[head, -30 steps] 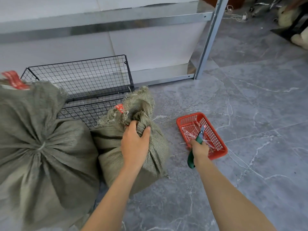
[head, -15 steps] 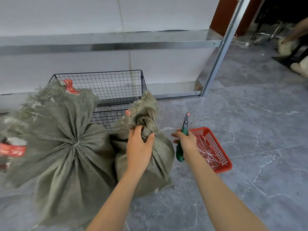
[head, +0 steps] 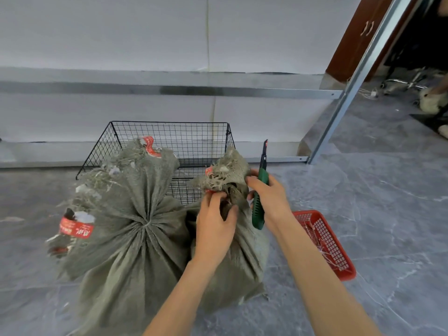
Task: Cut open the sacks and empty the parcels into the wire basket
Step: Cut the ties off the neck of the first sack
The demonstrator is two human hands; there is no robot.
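Two grey-green woven sacks stand tied on the floor. The big sack (head: 126, 229) is on the left, with red labels on its frayed top. The smaller sack (head: 240, 260) stands right of it. My left hand (head: 214, 221) grips the smaller sack's gathered neck just below the frayed top. My right hand (head: 269, 197) holds a green utility knife (head: 260, 190), blade pointing up, right beside that neck. The black wire basket (head: 169, 139) stands behind both sacks and looks empty.
A red plastic tray (head: 324, 241) with cut white ties lies on the floor to the right, under my right forearm. A metal shelf rail (head: 169, 89) and upright post (head: 351, 83) stand behind the basket. Grey marble floor spreads to the right.
My right hand lifted the knife out of the red tray and brought it left to the smaller sack's neck. My left hand kept its grip and slid slightly up the neck.
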